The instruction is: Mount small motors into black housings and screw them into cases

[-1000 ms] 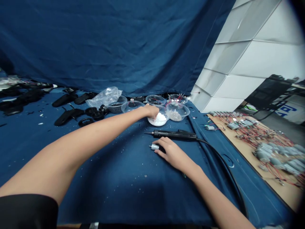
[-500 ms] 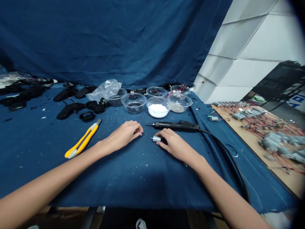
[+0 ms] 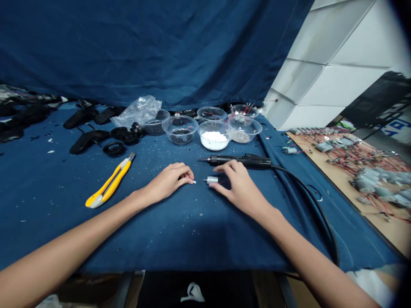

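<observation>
A small silvery motor (image 3: 212, 180) lies on the blue cloth (image 3: 180, 231), its thin shaft pointing left. Around it my right hand (image 3: 236, 184) is spread, thumb below and fingers above, apart from one another. My left hand (image 3: 171, 182) rests on the cloth to the left, thumb and forefinger pinched on a tiny white piece (image 3: 194, 182). Just behind my right hand lies a black electric screwdriver (image 3: 257, 161), its bit pointing left. A yellow cutter knife (image 3: 111, 182) is on the cloth near my left forearm.
Clear bowls stand at the back, one with white pieces (image 3: 214, 139), another with dark bits (image 3: 181, 136). Black plastic parts (image 3: 88, 140) and a clear bag (image 3: 139, 112) are at the back left. Wired motors cover a board (image 3: 308, 147) on the right; a black cable (image 3: 308, 199) curves beside it.
The fingers of my right hand have opened around the motor. A tiny white piece now shows at my left fingertips. The view has shifted slightly.
</observation>
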Tool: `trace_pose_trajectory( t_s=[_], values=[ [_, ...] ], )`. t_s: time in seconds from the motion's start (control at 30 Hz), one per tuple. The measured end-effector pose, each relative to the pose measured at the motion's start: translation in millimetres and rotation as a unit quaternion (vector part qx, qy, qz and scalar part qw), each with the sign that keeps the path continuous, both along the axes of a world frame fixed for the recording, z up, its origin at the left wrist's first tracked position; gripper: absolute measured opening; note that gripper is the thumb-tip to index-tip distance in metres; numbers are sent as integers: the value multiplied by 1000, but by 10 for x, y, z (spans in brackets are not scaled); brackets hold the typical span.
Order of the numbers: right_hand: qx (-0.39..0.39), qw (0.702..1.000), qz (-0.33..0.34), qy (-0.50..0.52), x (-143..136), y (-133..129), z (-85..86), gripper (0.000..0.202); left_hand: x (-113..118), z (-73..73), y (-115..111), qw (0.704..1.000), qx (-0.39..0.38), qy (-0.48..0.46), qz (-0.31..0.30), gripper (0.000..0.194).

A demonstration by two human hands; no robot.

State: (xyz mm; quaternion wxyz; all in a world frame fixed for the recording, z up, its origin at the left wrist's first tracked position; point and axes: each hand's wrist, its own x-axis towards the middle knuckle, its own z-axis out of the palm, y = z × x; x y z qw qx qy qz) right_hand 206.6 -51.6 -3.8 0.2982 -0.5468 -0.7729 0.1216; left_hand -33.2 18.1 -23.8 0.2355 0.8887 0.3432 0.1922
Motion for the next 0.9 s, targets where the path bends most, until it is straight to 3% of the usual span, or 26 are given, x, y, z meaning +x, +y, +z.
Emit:
trace_pose_trajectory(
  t_s=[0.03, 0.1, 0.17, 0.23, 0.3, 0.37, 0.47, 0.53, 0.6, 0.63, 0.67, 0.73, 0.8, 0.83, 0.9],
  values=[
    [-35, 997, -52, 46, -30, -48, 57, 24, 1, -3, -8, 1000, 6, 1, 3, 19],
    [-205, 959, -111, 160, -72, -123, 171, 37, 11, -3, -23, 1000, 19, 8, 6, 20],
    [-419, 862, -107, 264, -89, -137, 256, 49, 28, 1, -38, 999, 41, 22, -7, 21],
    [-564, 753, -106, 322, -94, -81, 289, 57, 46, 2, -52, 997, 66, 36, -26, 22],
    [-627, 694, -141, 325, -106, 27, 279, 65, 58, -9, -61, 995, 82, 40, -35, 22],
    [-650, 680, -164, 296, -130, 143, 259, 70, 58, -27, -53, 995, 84, 33, -39, 21],
    [-661, 702, -145, 224, -169, 232, 281, 76, 17, -15, -8, 997, 64, 7, -30, 21],
    [-619, 765, -128, 122, -187, 195, 331, 77, -62, 66, 16, 998, 63, 12, -20, 23],
    [-460, 879, -119, -21, -208, 90, 367, 68, -203, 208, -5, 995, 89, 50, 3, 24],
    [-337, 931, -110, -91, -227, 23, 366, 59, -298, 285, -42, 991, 109, 77, 28, 26],
    [-207, 964, -98, -136, -254, -43, 348, 49, -407, 352, -97, 983, 132, 100, 73, 28],
    [-68, 984, -64, -154, -339, -150, 262, 30, -648, 421, -248, 952, 171, 147, 208, 36],
    [-32, 989, -37, -137, -457, -192, 142, 17, -881, 377, -408, 895, 201, 197, 345, 51],
    [-30, 990, -37, -136, -519, -186, 84, 16, -980, 323, -473, 872, 202, 223, 386, 58],
    [-40, 986, -49, -156, -631, -132, -3, 18, -1124, 203, -558, 852, 189, 265, 409, 65]
  ],
)
